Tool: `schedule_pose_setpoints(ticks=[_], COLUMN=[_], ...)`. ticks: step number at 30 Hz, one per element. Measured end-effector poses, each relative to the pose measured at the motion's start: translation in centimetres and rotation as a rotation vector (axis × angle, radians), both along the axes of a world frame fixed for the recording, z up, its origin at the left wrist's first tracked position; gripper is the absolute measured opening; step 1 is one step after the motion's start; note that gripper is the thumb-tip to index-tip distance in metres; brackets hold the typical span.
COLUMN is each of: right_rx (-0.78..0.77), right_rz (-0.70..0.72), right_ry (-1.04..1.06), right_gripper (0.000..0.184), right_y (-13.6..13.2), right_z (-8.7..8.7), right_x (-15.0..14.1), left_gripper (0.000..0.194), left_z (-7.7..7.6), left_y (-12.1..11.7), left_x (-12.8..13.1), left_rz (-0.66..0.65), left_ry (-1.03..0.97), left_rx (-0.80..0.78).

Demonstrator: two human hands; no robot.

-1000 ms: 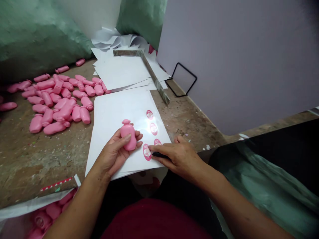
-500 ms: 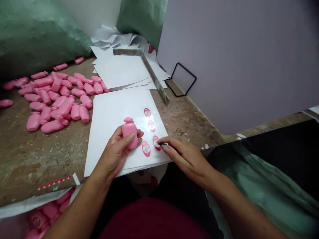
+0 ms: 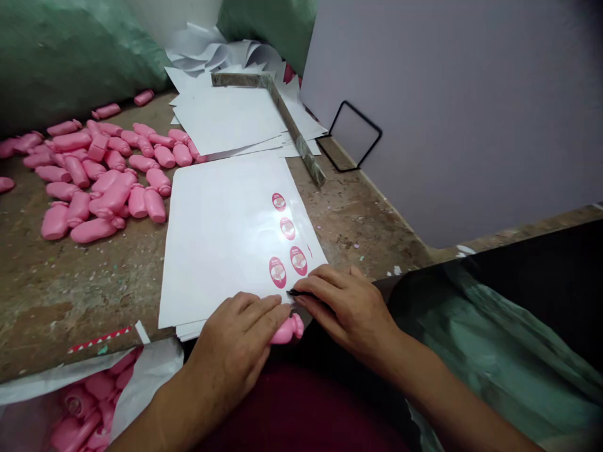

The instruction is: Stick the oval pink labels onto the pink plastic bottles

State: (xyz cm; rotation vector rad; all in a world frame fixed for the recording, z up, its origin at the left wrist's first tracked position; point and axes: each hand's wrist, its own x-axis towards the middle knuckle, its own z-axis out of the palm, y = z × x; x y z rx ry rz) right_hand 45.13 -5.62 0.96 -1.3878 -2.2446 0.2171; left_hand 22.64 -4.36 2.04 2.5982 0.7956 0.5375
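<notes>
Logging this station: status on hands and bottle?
Left hand gripping pink plastic bottle below the near edge of label sheet. Right hand pinching small black tool at that edge. Bottle pile off left.

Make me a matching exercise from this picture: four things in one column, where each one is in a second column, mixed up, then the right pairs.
Things
1. pink bottle
2. loose pink bottles
3. oval pink stickers
4. black wire frame

Places
A. at the foot of the pale wall panel
B. under the left hand
C. on the white sheet
D. in a heap on the brown surface

Right pairs
1-B, 2-D, 3-C, 4-A
</notes>
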Motion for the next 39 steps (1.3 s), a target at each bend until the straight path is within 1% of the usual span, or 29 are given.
schedule_pose_setpoints(ticks=[4, 11, 15, 17, 19, 21, 25, 30, 39], right_rx=[0.042, 0.113, 0.127, 0.135, 0.132, 0.093, -0.007, 0.049, 0.081], right_rz=[0.013, 0.046, 0.084, 0.074, 0.051, 0.029, 0.041, 0.075, 0.071], right_ry=[-0.056, -0.113, -0.103, -0.069, -0.033, 0.012, 0.052, -0.04, -0.079], right_gripper=[0.025, 0.028, 0.026, 0.027, 0.027, 0.024, 0.017, 0.02, 0.026], right_y=[0.2, 0.6, 0.8, 0.8, 0.7, 0.5, 0.5, 0.9, 0.7], right_z=[0.1, 0.2, -0.5, -1.1, -1.5, -1.6, -1.0, -0.6, -1.3], right_x=[-0.2, -0.2, 0.2, 0.3, 0.3, 0.3, 0.4, 0.5, -0.2], left_gripper=[0.038, 0.038, 0.037, 0.038, 0.039, 0.041, 0.045, 0.042, 0.038], left_z=[-0.6, -0.4, 0.0, 0.1, 0.1, 0.0, -0.3, -0.3, -0.1], left_y=[0.1, 0.2, 0.5, 0.7, 0.7, 0.7, 0.6, 0.5, 0.5], left_x=[0.1, 0.2, 0.2, 0.0, -0.1, -0.3, -0.6, -0.5, -0.4], left_rz=[0.004, 0.002, 0.0, -0.009, -0.014, -0.013, -0.001, -0.002, -0.02], left_ry=[0.0, 0.026, 0.023, 0.012, 0.003, 0.0, -0.015, -0.022, 0.003], left_rx=[0.041, 0.036, 0.003, -0.017, -0.03, -0.038, -0.054, -0.04, -0.013])
